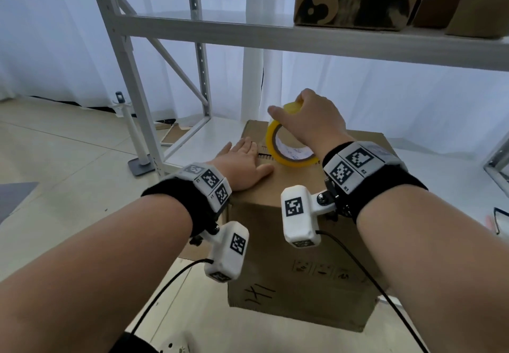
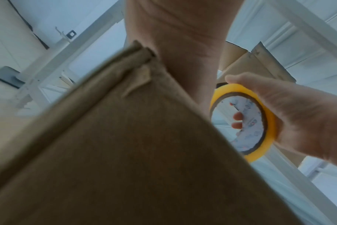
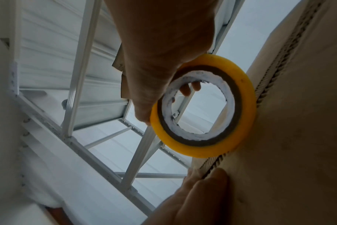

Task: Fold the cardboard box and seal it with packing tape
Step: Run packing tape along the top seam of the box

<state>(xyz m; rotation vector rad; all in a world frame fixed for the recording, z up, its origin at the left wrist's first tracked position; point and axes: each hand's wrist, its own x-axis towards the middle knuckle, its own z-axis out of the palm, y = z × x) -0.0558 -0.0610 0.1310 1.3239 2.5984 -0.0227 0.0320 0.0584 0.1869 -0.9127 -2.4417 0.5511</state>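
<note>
Head view shows me the brown cardboard box (image 1: 300, 242) standing on the floor, flaps folded shut. My left hand (image 1: 242, 165) lies flat, fingers straight, pressing the near flap beside the seam, I judge to keep it closed. My right hand (image 1: 311, 121) grips the yellow roll of packing tape (image 1: 286, 146) upright on the seam, ready to lay tape along it.

— What's worn on the arms?
— Bare forearms, each with a black fabric wristband (image 1: 176, 201) under a white segmented bracelet of square black-and-white marker tags (image 1: 210, 179).
— And below them?
— A white rounded camera housing (image 1: 298, 216), also tagged, on a screwed metal bracket, trailing a thin black cable (image 1: 366, 272).
</note>
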